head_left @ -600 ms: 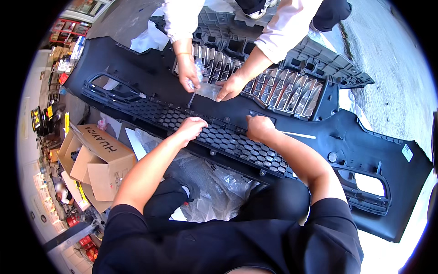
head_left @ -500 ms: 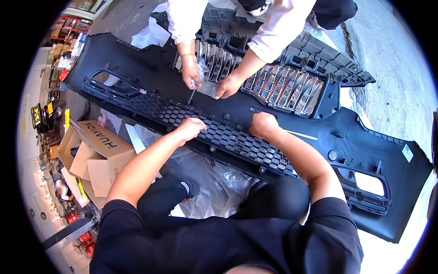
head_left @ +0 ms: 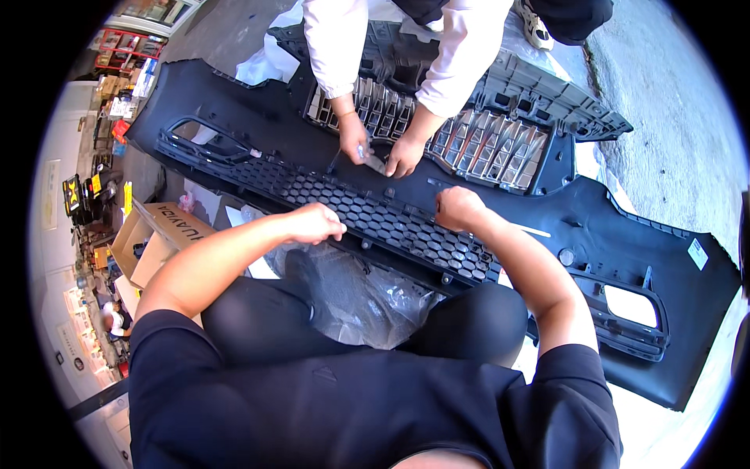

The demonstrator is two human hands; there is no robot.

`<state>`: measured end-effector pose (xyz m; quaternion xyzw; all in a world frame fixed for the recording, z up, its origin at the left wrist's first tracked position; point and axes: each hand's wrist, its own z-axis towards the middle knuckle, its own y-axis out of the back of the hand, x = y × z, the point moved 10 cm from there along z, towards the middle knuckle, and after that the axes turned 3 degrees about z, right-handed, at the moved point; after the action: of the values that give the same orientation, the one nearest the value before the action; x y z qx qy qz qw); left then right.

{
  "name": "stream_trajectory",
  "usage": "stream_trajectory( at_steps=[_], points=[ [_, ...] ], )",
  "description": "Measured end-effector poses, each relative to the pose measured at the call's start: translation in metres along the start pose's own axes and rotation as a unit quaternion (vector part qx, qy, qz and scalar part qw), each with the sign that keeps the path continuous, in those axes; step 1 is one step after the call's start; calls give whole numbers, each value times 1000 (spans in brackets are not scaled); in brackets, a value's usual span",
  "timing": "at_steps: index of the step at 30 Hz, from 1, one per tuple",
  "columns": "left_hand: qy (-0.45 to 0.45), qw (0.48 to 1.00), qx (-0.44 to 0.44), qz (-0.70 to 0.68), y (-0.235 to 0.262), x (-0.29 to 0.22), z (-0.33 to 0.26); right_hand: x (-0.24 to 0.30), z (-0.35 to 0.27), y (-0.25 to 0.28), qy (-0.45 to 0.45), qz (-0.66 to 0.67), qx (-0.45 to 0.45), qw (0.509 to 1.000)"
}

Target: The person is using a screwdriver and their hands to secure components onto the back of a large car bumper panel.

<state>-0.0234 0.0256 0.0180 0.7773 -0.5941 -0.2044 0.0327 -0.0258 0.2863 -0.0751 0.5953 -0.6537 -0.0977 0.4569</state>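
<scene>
A long black car bumper (head_left: 226,98) lies across the ground in front of me, with a honeycomb mesh grille (head_left: 414,242) along its near part. My left hand (head_left: 316,224) is closed at the near edge of that mesh; whatever its fingers pinch is hidden. Beyond the mesh's far edge my right hand (head_left: 458,209) is curled into a fist over the bumper, its contents also out of sight. Across from me, a co-worker's hands (head_left: 405,155) hold a small clear plastic bag (head_left: 376,162) over the bumper, near a chrome slatted grille (head_left: 492,147).
At left stands an open cardboard box (head_left: 144,254). Crumpled clear plastic sheeting (head_left: 355,305) lies between my knees. A grey plastic panel (head_left: 539,90) rests behind the chrome grille, near the co-worker's shoe (head_left: 537,31). Cluttered shelves (head_left: 121,55) line the far left.
My left hand has shifted slightly toward me and left, off the mesh to its near edge. My right hand has barely moved. The co-worker's hands have moved right and nearer with the bag.
</scene>
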Motion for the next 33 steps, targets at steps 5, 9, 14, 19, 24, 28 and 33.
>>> stream_trajectory(
  at_steps=[5, 9, 14, 19, 24, 28, 33],
  points=[
    [6, 1000, -12, -4, 11, -5, -2, 7, -16, 24, 5, 54, 3, 999],
    [-73, 992, -103, -30, 27, -8, 7, -7, -16, 24, -32, 31, 0, 999],
    [-28, 996, -79, -26, 19, 38, -12, -3, -5, 34, -60, -17, 22, 998],
    [-32, 996, -39, -71, 11, 64, -31, 5, 13, 66, -61, -19, -15, 998],
    [-85, 991, -50, -86, 22, 82, -31, 28, 12, 117, -74, 18, -89, 993],
    [-123, 984, -29, -126, 26, 83, -20, 53, 8, 125, -78, 19, -103, 991],
    [-100, 967, 93, -216, 26, 82, 9, 94, -2, 107, -93, 63, -111, 987]
  ],
)
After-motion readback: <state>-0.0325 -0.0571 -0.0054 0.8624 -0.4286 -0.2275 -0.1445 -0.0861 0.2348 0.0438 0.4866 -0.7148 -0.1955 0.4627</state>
